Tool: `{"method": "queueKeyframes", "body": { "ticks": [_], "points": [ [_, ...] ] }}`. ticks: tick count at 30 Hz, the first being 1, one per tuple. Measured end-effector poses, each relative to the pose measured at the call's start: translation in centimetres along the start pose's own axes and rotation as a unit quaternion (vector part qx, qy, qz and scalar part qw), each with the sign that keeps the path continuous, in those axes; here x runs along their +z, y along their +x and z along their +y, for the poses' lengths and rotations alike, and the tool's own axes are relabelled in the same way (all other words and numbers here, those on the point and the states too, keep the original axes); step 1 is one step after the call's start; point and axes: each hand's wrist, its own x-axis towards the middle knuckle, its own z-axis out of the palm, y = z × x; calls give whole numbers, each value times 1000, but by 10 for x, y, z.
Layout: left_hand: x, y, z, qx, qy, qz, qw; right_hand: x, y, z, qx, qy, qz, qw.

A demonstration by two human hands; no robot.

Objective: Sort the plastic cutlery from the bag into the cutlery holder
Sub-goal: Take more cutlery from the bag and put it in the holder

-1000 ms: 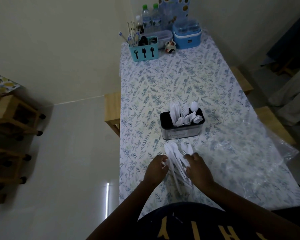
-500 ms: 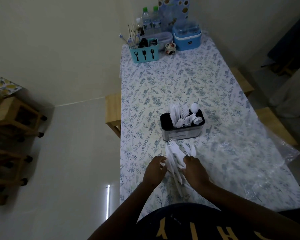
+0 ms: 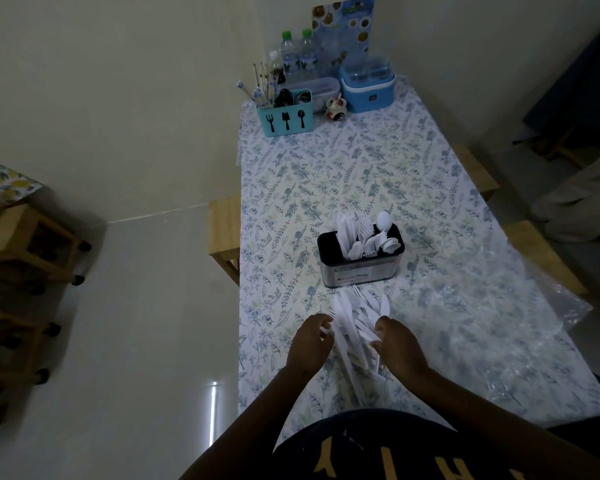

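Cutlery pile between both hands, cutlery holder dead ahead

Pile lies on the tablecloth, long axes running away from the body, tips just short of the holder. Left hand and right hand flank it, equally near, fingers curled onto pieces at either edge

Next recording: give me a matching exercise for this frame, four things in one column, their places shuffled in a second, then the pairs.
1. black-rimmed metal cutlery holder
2. turquoise plastic cutlery caddy
3. loose pile of white plastic cutlery
4. clear plastic bag

A. far left corner of floral-clothed table
B. spread flat, table's right side
C. between left hand and right hand
D. mid-table, just beyond the pile

Pairs: 1-D, 2-A, 3-C, 4-B
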Motion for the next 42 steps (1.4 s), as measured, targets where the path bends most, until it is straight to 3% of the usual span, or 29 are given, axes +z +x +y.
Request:
{"method": "queueKeyframes", "body": {
  "ticks": [8, 13, 15, 17, 18, 20, 22, 24, 28, 31, 35, 42],
  "points": [
    [-3, -1, 10, -3, -37, -4, 999, -22, -15, -3, 68, 147, 55, 985],
    [-3, 3, 22, -32, -94, 0, 995, -31, -25, -9, 117, 283, 60, 950],
    [-6, 6, 30, -93, -202, -7, 975, -33, -29, -11, 124, 358, 12, 925],
    [-9, 8, 39, -186, -344, -19, 920, -32, -33, -12, 123, 405, -40, 905],
    [-11, 9, 41, -215, -390, -23, 895, -30, -35, -11, 120, 415, -61, 900],
    [-14, 8, 39, -224, -423, -31, 878, -25, -38, -10, 116, 415, -90, 898],
    [-17, 4, 32, -221, -423, -20, 879, -19, -36, -8, 111, 393, -94, 908],
    [-19, 0, 26, -215, -404, 2, 889, -16, -31, -6, 95, 323, -57, 940],
    [-28, -12, 24, -197, -376, 24, 905, -10, -12, -3, -23, 127, 37, 991],
    [-33, -21, 24, -187, -384, 23, 904, -1, 7, 1, -84, 7, 1, 996],
    [-35, -28, 22, -186, -356, 6, 916, 12, 22, 0, -91, -129, -33, 987],
    [-38, -32, 18, -195, -334, -6, 922, 16, 25, 1, -44, -128, -17, 991]
  ]
}}
